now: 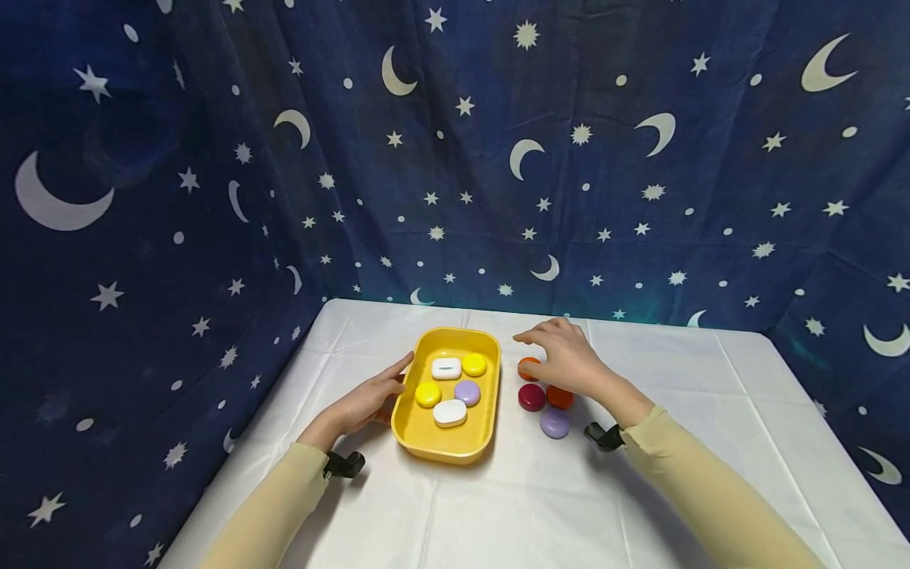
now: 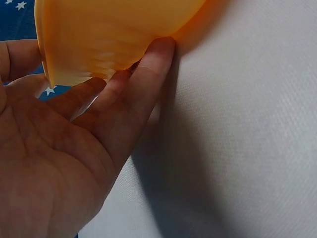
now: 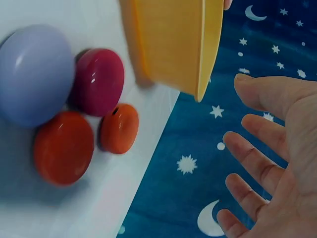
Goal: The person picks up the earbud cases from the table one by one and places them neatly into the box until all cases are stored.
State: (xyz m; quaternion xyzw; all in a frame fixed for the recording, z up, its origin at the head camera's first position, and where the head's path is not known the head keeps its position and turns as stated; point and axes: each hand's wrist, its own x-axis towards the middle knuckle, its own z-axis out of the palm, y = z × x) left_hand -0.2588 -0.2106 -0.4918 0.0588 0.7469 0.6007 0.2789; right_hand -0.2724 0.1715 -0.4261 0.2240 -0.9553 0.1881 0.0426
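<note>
A yellow rectangular tray [image 1: 442, 452] lies on the white table. Inside it are two yellow round pieces [image 1: 428, 394], a lilac one [image 1: 467, 393] and two white rounded pieces [image 1: 449, 413]. My left hand [image 1: 364, 405] rests its fingers against the tray's left outer wall. To the tray's right, my right hand [image 1: 569, 359] hovers with parted fingers, holding nothing. Below it lie an orange glossy round piece [image 3: 120, 129], a red-orange one [image 3: 64, 148], a dark red one [image 3: 98, 82] and a lilac one [image 3: 37, 74], close together.
The white tablecloth [image 1: 675, 371] covers the table. Behind and at the sides hangs a dark blue curtain [image 1: 483, 158] with moons and stars. Small black devices [image 1: 345, 465] sit at both wrists.
</note>
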